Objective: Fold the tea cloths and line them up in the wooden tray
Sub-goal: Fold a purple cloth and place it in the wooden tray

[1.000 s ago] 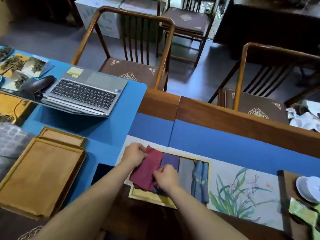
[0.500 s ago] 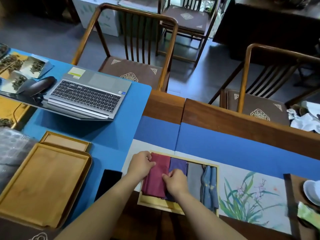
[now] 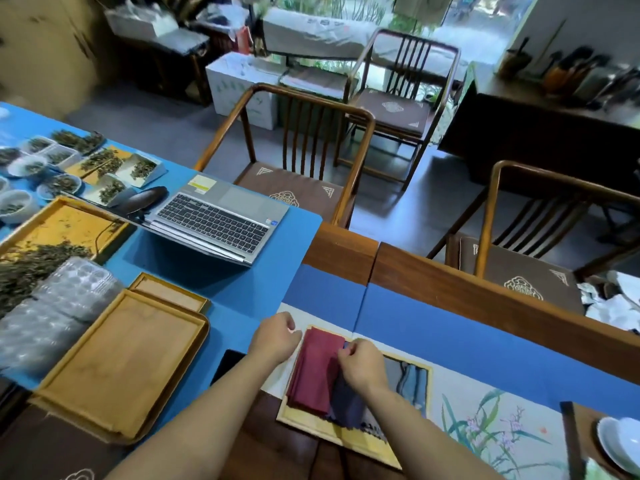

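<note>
A pale wooden tray lies at the near table edge on a painted runner. In it a folded red cloth sits at the left, then a purple cloth, a grey one and a blue patterned one. My right hand pinches the red cloth's right edge where it meets the purple cloth, covering part of both. Just off the red cloth's far left corner, my left hand has curled fingers that hold nothing.
Two larger wooden trays sit at the left on a blue mat, with a dark phone beside them. An open laptop lies further back, tea samples to its left. A white dish stands at the right. Chairs line the far side.
The red cloth has been laid straight in the tray's left end. My left hand has come off its left edge. The view has tilted up and shows more of the room.
</note>
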